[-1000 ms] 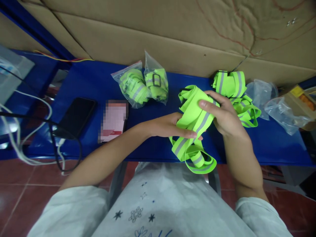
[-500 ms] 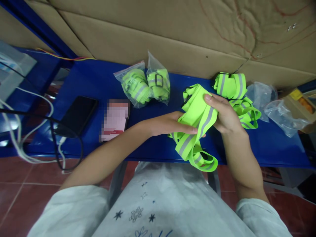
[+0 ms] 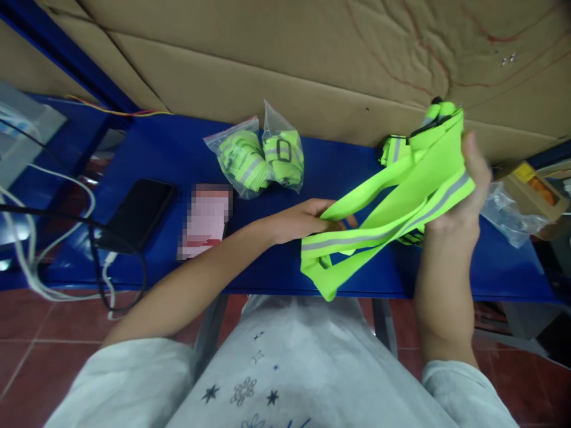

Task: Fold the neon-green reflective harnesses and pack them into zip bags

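Blue table | yellow-green strap between 2 and 3 o'clock | right hand grips its bundled end | left hand at loops, grip unclear | best kept flat, untwisted, lightly tensioned

A flat, black rectangular device lies on a glossy blue desk beside a slab-shaped device with a pixelated pinkish face, well apart from a small brown cardboard carton showing yellow and orange inside. Looped white cables and a black cable crowd the far left, near a pale grey box. Behind, thin red strands trail across creased brown cardboard sheeting; below, dark red floor tiles.
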Available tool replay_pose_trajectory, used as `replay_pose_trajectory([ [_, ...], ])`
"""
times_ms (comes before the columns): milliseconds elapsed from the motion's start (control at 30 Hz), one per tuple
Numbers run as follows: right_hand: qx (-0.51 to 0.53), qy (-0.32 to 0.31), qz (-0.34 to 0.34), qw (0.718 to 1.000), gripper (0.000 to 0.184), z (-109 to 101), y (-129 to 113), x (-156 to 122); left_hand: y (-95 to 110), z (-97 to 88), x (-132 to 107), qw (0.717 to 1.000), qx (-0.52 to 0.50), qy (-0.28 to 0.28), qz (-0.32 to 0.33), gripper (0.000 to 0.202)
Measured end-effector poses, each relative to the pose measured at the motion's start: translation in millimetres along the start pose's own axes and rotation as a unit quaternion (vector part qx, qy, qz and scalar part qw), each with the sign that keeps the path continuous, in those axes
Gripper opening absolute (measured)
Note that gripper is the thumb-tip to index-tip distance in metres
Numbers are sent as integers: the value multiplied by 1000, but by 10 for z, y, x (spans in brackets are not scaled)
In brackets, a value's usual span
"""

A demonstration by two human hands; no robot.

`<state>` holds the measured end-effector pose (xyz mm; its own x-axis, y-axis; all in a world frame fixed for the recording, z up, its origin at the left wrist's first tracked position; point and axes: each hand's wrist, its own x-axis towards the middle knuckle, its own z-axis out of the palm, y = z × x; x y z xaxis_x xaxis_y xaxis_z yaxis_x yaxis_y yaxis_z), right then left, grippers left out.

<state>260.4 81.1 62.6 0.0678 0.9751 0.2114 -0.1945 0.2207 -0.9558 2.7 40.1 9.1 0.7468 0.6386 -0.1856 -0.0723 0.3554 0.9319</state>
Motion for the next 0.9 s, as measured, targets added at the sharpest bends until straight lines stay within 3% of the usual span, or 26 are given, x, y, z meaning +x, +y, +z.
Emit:
replay_pose_trajectory([
  [67, 16, 2, -3, 1000, 38, -35, -34, 20, -50, -3, 17, 999, 31, -20, 2, 39],
  [167, -2, 5, 6, 1000, 39, -65, -66, 41, -171, -8, 77, 994, 86, 0, 66, 42],
  [267, -14, -4, 0, 1000, 43, -79, -82, 63, -305, -9, 138, 969, 185, 57, 155, 61],
  [333, -2, 3, -9, 1000, 44, -83, -82, 80, -373, -7, 158, 916, 293, 134, 240, 75],
  [400, 9, 11, -7, 1000, 42, -89, -61, 95, -414, 3, 152, 841, 402, 180, 313, 79],
  [467, 16, 16, -3, 1000, 42, -102, -5, 102, -427, 37, 117, 785, 484, 176, 344, 71],
  [533, 20, 20, 5, 1000, 41, -128, 87, 99, -418, 111, 67, 767, 519, 162, 341, 50],
  [567, 18, 25, 9, 999, 40, -146, 143, 93, -408, 165, 44, 781, 513, 143, 326, 37],
  [633, 2, 32, 34, 999, 40, -187, 261, 75, -383, 289, 18, 855, 437, 78, 269, 16],
  [700, -6, 40, 65, 997, 42, -224, 362, 53, -357, 403, 30, 948, 252, 34, 194, 18],
  [733, -2, 47, 75, 996, 44, -237, 399, 42, -343, 444, 46, 976, 139, 45, 160, 24],
  [767, 4, 55, 81, 995, 45, -245, 425, 32, -324, 468, 63, 988, 27, 69, 133, 32],
  [833, 11, 66, 76, 995, 48, -246, 442, 13, -274, 462, 84, 977, -142, 121, 108, 44],
  [900, 5, 59, 72, 996, 48, -236, 422, -5, -212, 395, 75, 959, -221, 132, 116, 48],
])
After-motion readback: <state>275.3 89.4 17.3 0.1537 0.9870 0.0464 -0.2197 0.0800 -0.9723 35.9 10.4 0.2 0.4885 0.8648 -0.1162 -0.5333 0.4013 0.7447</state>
